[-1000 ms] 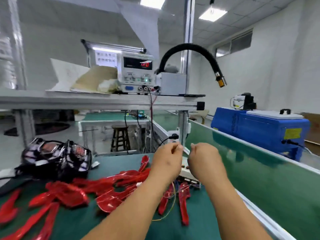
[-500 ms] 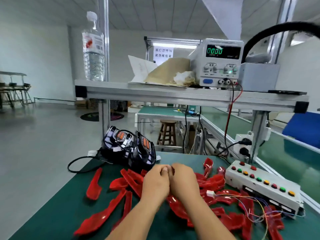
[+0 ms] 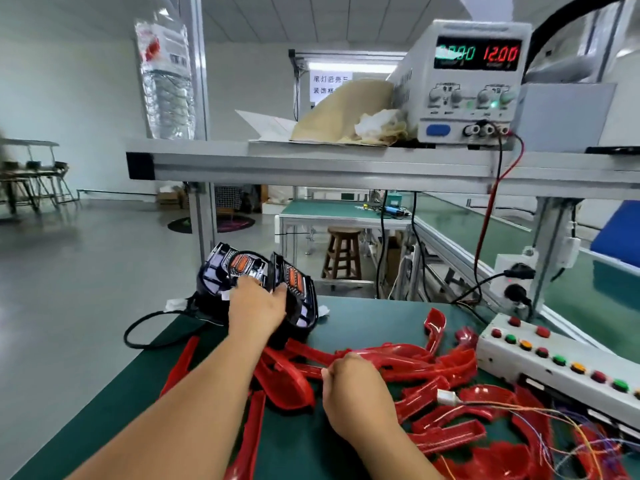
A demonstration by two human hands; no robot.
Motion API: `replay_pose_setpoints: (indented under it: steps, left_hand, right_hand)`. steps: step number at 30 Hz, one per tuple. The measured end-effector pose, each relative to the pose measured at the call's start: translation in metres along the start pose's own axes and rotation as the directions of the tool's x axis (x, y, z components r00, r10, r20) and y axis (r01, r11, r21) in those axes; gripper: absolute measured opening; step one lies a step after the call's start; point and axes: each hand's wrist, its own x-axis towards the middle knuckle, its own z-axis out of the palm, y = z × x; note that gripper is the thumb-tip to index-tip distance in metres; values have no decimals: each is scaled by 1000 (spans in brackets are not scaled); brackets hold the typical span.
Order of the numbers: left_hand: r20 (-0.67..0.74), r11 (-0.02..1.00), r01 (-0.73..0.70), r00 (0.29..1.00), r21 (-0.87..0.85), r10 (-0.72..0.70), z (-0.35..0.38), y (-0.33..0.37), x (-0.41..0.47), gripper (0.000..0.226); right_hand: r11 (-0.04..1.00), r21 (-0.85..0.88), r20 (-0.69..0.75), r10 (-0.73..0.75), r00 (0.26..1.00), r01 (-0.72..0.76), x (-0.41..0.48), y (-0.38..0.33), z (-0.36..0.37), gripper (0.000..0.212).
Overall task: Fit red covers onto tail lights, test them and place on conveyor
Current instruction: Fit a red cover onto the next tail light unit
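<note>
Two black tail lights [image 3: 239,268] with orange reflectors stand together at the far edge of the green bench [image 3: 104,410]. My left hand [image 3: 256,311] reaches onto them, fingers on the left unit and thumb against the right one [image 3: 301,296], gripping the housing. Several loose red covers [image 3: 433,365] are heaped across the bench in front. My right hand [image 3: 356,389] lies curled on this heap, closed round a long red cover strip; its fingertips are hidden.
A white test box [image 3: 554,362] with coloured buttons sits at right, and thin wires and a white connector [image 3: 446,398] trail over the covers. The shelf above holds a power supply [image 3: 474,81] reading 12.00 and a water bottle [image 3: 166,81]. The green conveyor [image 3: 595,292] runs far right.
My view swung left from the conveyor to the bench. My hands were joined half a second ago and have parted: the left went forward to the tail lights, the right dropped onto the red covers.
</note>
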Motion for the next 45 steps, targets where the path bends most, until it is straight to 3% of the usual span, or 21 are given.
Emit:
replay_pose_setpoints:
  steps: [2, 5, 10, 12, 15, 18, 20, 23, 24, 26, 29, 32, 34, 36, 37, 40, 41, 42, 43, 45]
  left_hand:
    - [70, 986, 12, 997, 168, -24, 6, 1, 10, 69]
    - [110, 927, -80, 993, 367, 42, 14, -2, 14, 50]
    - [80, 936, -14, 997, 351, -15, 11, -7, 15, 36]
    - [69, 970, -11, 998, 242, -6, 8, -8, 12, 31]
    - [19, 992, 49, 999, -117, -47, 0, 0, -2, 28]
    - [64, 904, 90, 996, -419, -70, -7, 15, -29, 22]
    - [102, 827, 96, 994, -554, -47, -8, 20, -50, 12]
    - [128, 720, 102, 992, -686, -18, -1, 21, -86, 7]
    - [136, 691, 104, 991, -715, -8, 0, 20, -99, 7]
    - [220, 634, 135, 974, -761, 57, 1, 16, -120, 15]
    - [459, 611, 269, 871, -745, 176, -13, 2, -140, 48]
    - [570, 460, 479, 818, -748, 76, -36, -15, -139, 66]
    - [564, 446, 512, 826, -735, -19, -50, -28, -133, 57]
    - [528, 507, 465, 849, -726, -22, -65, -41, -123, 41]
    - [510, 486, 440, 860, -755, 13, -74, -47, -117, 41]
    - [408, 230, 369, 900, -901, 152, -91, -55, -104, 39]
    - [356, 207, 319, 917, -925, 180, -88, -55, -103, 36]
    - [323, 286, 263, 927, -922, 191, -83, -50, -107, 31]
    - [302, 430, 192, 932, -882, 203, -73, -48, -109, 26]
    - [371, 699, 80, 887, -711, 275, -57, -42, -115, 29]
  right_hand:
    - [1000, 4, -10, 6, 1000, -6, 0, 0, 0, 37]
    - [1000, 24, -18, 17, 1000, -17, 0, 0, -2, 36]
    - [1000, 10, -34, 15, 999, -15, 1, 1, -2, 36]
    - [1000, 7, -46, 8, 999, -8, 1, 0, -3, 38]
    - [1000, 5, -92, -10, 996, 11, 1, -4, -9, 39]
    - [969, 247, -219, 68, 973, -12, 4, -8, -24, 47]
    - [847, 531, -268, 192, 944, -21, 8, -10, -36, 51]
    - [480, 876, -168, 232, 958, 38, 9, -18, -52, 41]
    - [396, 916, -156, 224, 962, 56, 8, -19, -55, 35]
    - [372, 926, -187, 296, 937, 67, 6, -21, -64, 30]
    - [298, 949, -229, 414, 881, 106, 0, -17, -80, 38]
    - [46, 992, -124, 431, 894, 115, -7, -6, -103, 42]
    - [-101, 992, -31, 382, 924, 75, -14, 3, -115, 38]
    - [-48, 999, 0, 344, 939, 18, -24, 18, -121, 38]
    - [5, 1000, 4, 330, 944, -6, -30, 28, -121, 40]
    - [143, 986, 39, 294, 955, -84, -49, 51, -111, 32]
    - [176, 978, 59, 280, 958, -112, -54, 54, -105, 29]
    - [193, 970, 90, 264, 960, -144, -59, 54, -99, 30]
    - [201, 965, 119, 243, 963, -170, -61, 53, -92, 32]
    - [192, 965, 136, 213, 968, -178, -63, 49, -81, 38]
